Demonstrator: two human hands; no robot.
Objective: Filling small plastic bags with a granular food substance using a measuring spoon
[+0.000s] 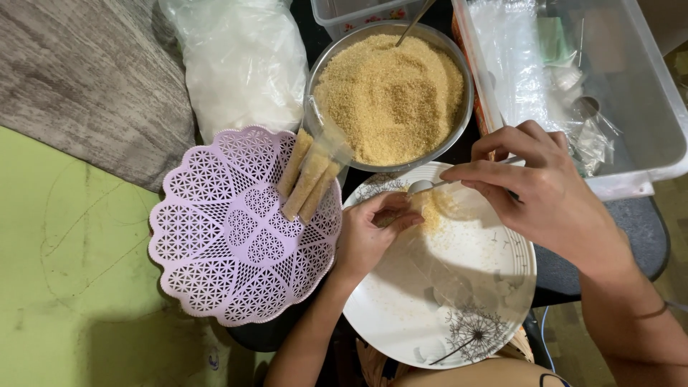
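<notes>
Beside my white plate (459, 287) with its grey dandelion print sits a lilac lattice-pattern basket (229, 236). Above the plate, golden-brown grains (390, 97) fill a silvery steel bowl (462, 122); a clear tub (645, 107) stands to the plate's upper right.

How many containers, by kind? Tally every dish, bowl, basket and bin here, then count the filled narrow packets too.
Metal bowl of golden grains: 1
White plate: 1
Lilac plastic basket: 1
Clear plastic bins: 2, the large bin and the smaller bin
Filled narrow packets lying on the basket's rim: 3
Total: 8
</notes>
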